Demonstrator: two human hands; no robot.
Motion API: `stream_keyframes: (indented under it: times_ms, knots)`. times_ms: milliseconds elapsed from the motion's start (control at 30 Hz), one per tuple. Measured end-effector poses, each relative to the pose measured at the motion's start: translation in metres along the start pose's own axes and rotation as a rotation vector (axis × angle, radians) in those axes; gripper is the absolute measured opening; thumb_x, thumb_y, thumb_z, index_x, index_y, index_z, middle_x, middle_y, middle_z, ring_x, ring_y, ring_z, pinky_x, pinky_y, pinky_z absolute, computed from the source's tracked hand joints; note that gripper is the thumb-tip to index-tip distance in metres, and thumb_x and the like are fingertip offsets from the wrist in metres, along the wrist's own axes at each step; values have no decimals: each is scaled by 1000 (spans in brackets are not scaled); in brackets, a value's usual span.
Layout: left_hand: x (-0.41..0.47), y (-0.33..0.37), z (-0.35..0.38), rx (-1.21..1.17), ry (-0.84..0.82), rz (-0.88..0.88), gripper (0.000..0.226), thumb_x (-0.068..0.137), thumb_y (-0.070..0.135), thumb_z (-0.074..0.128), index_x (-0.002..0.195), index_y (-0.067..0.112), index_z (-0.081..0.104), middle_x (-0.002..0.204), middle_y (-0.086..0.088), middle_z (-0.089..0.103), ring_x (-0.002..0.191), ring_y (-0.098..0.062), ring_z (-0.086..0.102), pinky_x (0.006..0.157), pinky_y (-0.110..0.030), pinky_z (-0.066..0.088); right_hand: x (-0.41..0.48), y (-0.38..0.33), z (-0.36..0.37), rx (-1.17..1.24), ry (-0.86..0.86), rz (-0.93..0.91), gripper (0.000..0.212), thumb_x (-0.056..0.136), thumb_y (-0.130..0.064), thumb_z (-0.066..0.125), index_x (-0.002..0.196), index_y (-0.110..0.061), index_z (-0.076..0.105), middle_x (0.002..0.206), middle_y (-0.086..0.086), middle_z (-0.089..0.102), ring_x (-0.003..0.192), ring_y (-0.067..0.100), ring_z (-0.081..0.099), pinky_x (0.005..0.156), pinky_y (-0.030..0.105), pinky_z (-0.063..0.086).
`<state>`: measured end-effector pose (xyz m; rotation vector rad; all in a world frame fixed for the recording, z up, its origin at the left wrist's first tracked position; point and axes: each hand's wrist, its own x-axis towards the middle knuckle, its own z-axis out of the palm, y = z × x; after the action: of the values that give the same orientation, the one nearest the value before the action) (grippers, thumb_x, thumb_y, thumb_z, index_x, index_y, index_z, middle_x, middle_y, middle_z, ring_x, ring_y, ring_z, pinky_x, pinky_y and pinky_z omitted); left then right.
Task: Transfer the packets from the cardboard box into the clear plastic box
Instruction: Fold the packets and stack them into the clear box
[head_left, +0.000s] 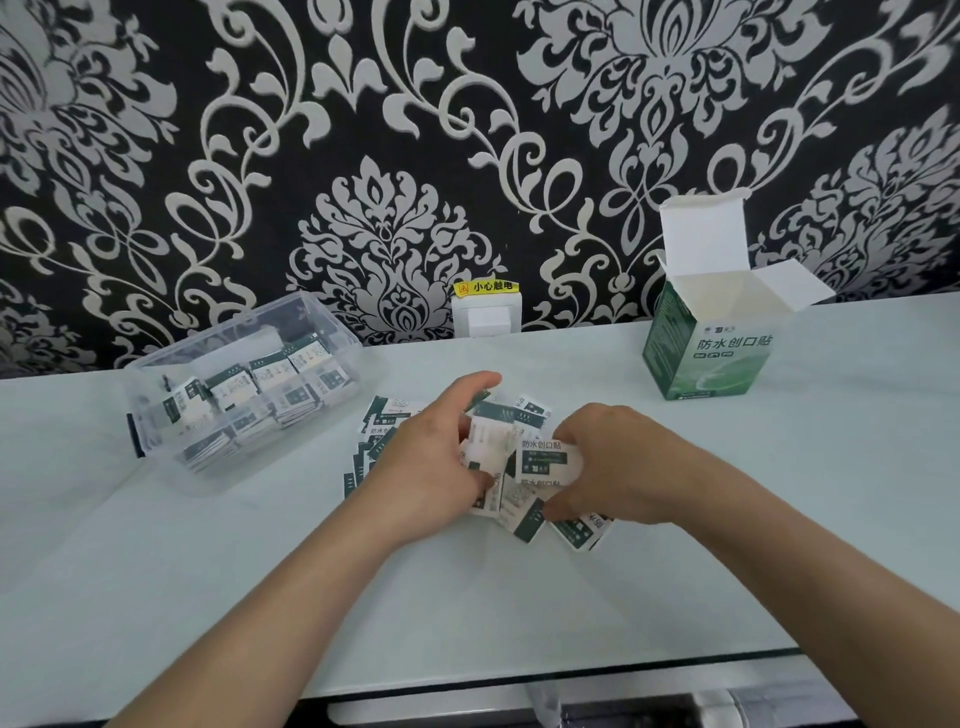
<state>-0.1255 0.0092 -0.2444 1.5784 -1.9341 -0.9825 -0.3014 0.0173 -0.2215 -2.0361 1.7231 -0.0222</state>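
Observation:
A loose heap of small green-and-white packets lies on the pale table in the middle. My left hand curls over the heap's left side and grips several packets. My right hand closes in from the right, fingers curled round a bunch of packets held between both hands. The clear plastic box stands open at the left, partly filled with stacked packets. The green cardboard box stands at the back right with its white flaps up; its inside is hidden.
A white wall socket with a yellow warning label sits on the patterned wall behind the heap. The table's glass front edge runs close below my forearms. Bare tabletop shows at the right and front left.

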Motion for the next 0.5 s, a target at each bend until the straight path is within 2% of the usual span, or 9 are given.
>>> stream_keyframes:
  times_ms: [100, 167, 233, 333, 367, 400, 467, 500]
  knots:
    - [1, 0, -2, -205, 81, -4, 68, 80, -10, 65, 120, 44, 50, 94, 6, 73, 90, -14, 69, 78, -34, 59, 1, 5, -4, 59, 50, -24, 24, 72, -33, 80, 89, -23, 65, 92, -8, 60, 80, 13, 59, 69, 28, 51]
    - [2, 2, -9, -366, 134, -16, 64, 81, -14, 63, 120, 36, 55, 92, 3, 75, 87, -12, 70, 72, -28, 59, 4, 12, -9, 223, 40, -38, 18, 72, -26, 83, 79, -21, 68, 80, -7, 68, 69, 13, 65, 62, 28, 54]
    - [2, 4, -18, -507, 183, -17, 63, 80, -18, 62, 120, 30, 58, 93, 1, 75, 87, -13, 71, 69, -27, 58, 7, 18, -15, 518, -41, -80, 15, 73, -17, 84, 84, -16, 73, 79, 0, 75, 68, 17, 68, 60, 28, 55]
    - [3, 6, -28, -622, 223, 6, 63, 78, -21, 61, 120, 26, 59, 96, 0, 75, 92, -16, 71, 74, -33, 58, 10, 19, -13, 838, -159, -173, 21, 77, -9, 79, 97, -8, 74, 92, 12, 76, 69, 19, 61, 54, 20, 45]
    - [3, 6, -29, -643, 227, 9, 63, 78, -22, 61, 120, 25, 59, 97, 0, 75, 92, -17, 71, 75, -35, 59, 12, 17, -10, 906, -185, -204, 24, 78, -7, 77, 101, -5, 73, 96, 14, 75, 73, 19, 62, 58, 22, 47]
    - [3, 6, -28, -659, 223, 10, 63, 77, -22, 61, 119, 25, 60, 97, -1, 74, 92, -17, 71, 74, -36, 59, 14, 16, -7, 957, -208, -225, 27, 79, -7, 76, 105, -4, 72, 101, 16, 74, 79, 23, 64, 66, 30, 51]
    - [4, 5, -27, -669, 213, 16, 63, 77, -23, 61, 118, 26, 60, 99, -3, 74, 92, -20, 71, 72, -37, 58, 18, 12, -3, 1015, -231, -247, 34, 77, -9, 78, 110, -3, 70, 110, 21, 71, 95, 34, 62, 88, 56, 47]
    - [4, 5, -26, -666, 207, 18, 63, 77, -23, 61, 117, 27, 60, 100, -5, 73, 93, -21, 71, 71, -37, 58, 19, 10, -3, 1026, -231, -251, 36, 77, -9, 78, 111, -2, 69, 111, 22, 70, 98, 36, 62, 92, 60, 44]
